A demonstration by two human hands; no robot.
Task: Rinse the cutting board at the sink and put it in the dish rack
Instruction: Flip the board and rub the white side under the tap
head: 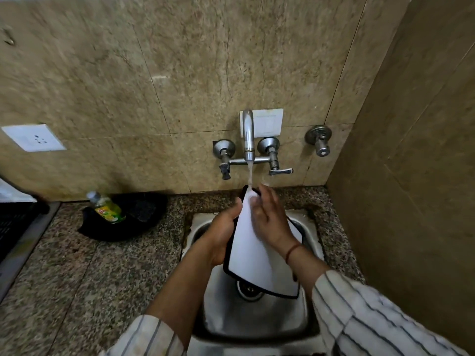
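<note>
A white cutting board (253, 263) with a black rim is held tilted over the steel sink (257, 317), its far end up under the running tap (248, 134). Water falls from the spout onto the board's top end. My left hand (223, 235) grips the board's left edge from behind, thumb on the front. My right hand (270, 217) lies flat on the board's white face near the top, fingers spread in the stream. The board's right edge is partly hidden by my right wrist.
A yellow-green dish soap bottle (106, 208) leans in a black pan (128, 219) on the speckled granite counter left of the sink. A black slatted rack (15, 222) sits at the far left edge. Tiled walls close in behind and on the right.
</note>
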